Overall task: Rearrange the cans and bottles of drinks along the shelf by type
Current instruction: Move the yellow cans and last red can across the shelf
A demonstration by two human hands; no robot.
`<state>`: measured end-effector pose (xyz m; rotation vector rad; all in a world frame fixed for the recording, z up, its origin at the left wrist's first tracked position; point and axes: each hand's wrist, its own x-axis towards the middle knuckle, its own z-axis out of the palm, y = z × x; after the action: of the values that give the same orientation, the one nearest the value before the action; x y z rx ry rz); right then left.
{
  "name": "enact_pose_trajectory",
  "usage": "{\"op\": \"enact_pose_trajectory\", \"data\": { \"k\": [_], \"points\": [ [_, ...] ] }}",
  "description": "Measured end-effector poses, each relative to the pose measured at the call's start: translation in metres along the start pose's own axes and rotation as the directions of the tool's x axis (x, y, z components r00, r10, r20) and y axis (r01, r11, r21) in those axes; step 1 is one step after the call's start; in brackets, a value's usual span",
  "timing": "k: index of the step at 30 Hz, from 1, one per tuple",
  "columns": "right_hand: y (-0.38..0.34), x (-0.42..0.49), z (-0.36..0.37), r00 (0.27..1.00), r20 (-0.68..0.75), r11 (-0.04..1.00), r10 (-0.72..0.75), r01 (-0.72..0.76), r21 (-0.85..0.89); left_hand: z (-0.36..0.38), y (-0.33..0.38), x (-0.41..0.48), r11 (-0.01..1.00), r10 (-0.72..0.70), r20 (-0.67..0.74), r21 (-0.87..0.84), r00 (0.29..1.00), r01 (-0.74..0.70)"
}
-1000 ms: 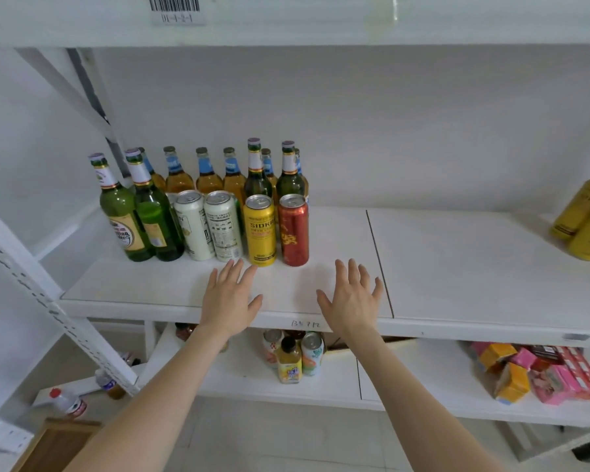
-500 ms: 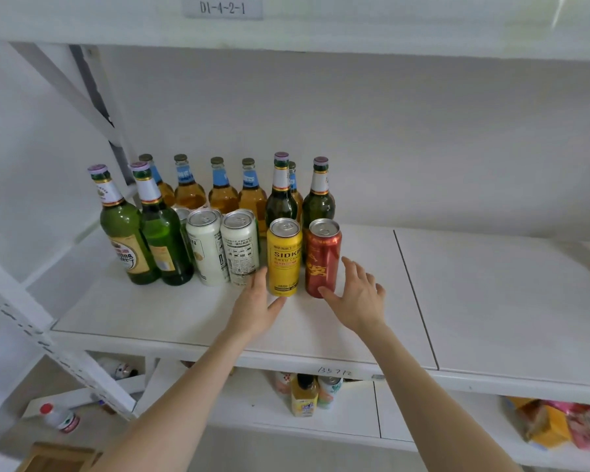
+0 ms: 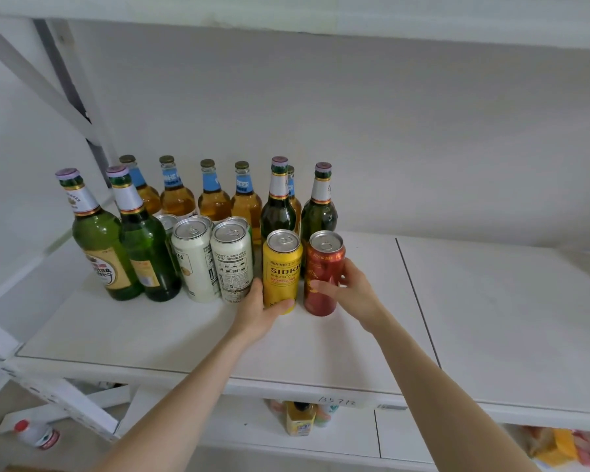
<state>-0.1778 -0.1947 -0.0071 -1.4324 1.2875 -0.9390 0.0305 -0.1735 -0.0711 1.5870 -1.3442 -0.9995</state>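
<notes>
— Where are your hands?

— Both are on the front row. My left hand [image 3: 258, 311] holds the yellow can [image 3: 281, 264] low down: the thumb lies across its base, and the fingers go round its left side, out of sight between it and the nearest of the two white cans [image 3: 232, 264]. My right hand [image 3: 353, 291] wraps the red can [image 3: 322, 267], thumb on the front, fingers curled round the right side. Both cans stand upright on the shelf [image 3: 184, 335], just beside each other.

— And the rest of the drinks?

— Two green bottles [image 3: 99, 240] stand at the left end and touch. Behind the white cans only the tops of more cans [image 3: 167, 219] show, so I cannot count them. The amber bottles [image 3: 215, 199] line the back. One of them is mostly hidden behind the left of two dark green bottles [image 3: 278, 212], which stand right behind my two cans.

— Anything below?

— My arms cover much of it. I can make out a small yellow bottle [image 3: 298, 420] on the lower shelf, with blurred cans beside it. Some bright packets [image 3: 566, 447] are cut off at the right corner. The handwritten mark [image 3: 338, 401] on the shelf edge is too faint to read.
</notes>
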Motion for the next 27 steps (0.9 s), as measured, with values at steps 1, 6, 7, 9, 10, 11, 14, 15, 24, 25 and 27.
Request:
{"op": "enact_pose_trajectory", "data": {
  "k": [1,6,7,9,10,11,14,15,24,25,27],
  "points": [
    [0.000,0.001,-0.001,1.000,0.002,1.000,0.000,0.000,0.019,0.001,0.002,0.000,1.000,0.006,-0.003,-0.021,1.000,-0.006],
    [0.003,0.003,-0.006,1.000,0.006,0.993,0.025,-0.025,0.111,0.001,0.008,-0.001,0.991,0.015,-0.025,-0.130,1.000,-0.018],
    [0.003,0.002,-0.007,0.999,0.026,0.991,0.030,-0.033,0.132,0.001,0.010,-0.002,0.991,0.017,-0.025,-0.132,1.000,-0.021],
    [0.004,-0.001,-0.010,0.997,0.071,0.985,0.030,-0.042,0.168,0.002,0.014,-0.006,0.991,0.031,-0.029,-0.131,0.999,-0.035],
    [0.003,-0.004,-0.011,0.996,0.088,0.983,0.028,-0.043,0.177,0.003,0.015,-0.009,0.990,0.035,-0.030,-0.139,0.999,-0.039],
    [0.003,-0.008,-0.012,0.995,0.099,0.982,0.030,-0.048,0.182,0.003,0.016,-0.012,0.989,0.036,-0.028,-0.145,0.999,-0.039],
    [0.002,-0.021,-0.014,0.993,0.092,0.968,0.068,-0.088,0.235,0.001,0.015,-0.023,0.985,0.039,0.009,-0.168,0.999,-0.037],
    [0.000,-0.026,-0.014,0.993,0.082,0.959,0.088,-0.107,0.261,0.000,0.015,-0.028,0.985,0.037,0.023,-0.170,0.999,-0.032],
    [0.000,-0.072,0.003,0.967,0.005,0.878,0.256,-0.235,0.416,-0.025,0.014,-0.075,0.975,-0.056,0.106,-0.206,0.993,0.077],
    [0.000,-0.077,0.006,0.963,-0.001,0.871,0.271,-0.244,0.427,-0.028,0.015,-0.081,0.973,-0.060,0.117,-0.215,0.991,0.084],
    [-0.002,-0.086,0.013,0.955,-0.012,0.854,0.295,-0.258,0.451,-0.033,0.014,-0.090,0.966,-0.068,0.140,-0.237,0.988,0.100]
  ]
}}
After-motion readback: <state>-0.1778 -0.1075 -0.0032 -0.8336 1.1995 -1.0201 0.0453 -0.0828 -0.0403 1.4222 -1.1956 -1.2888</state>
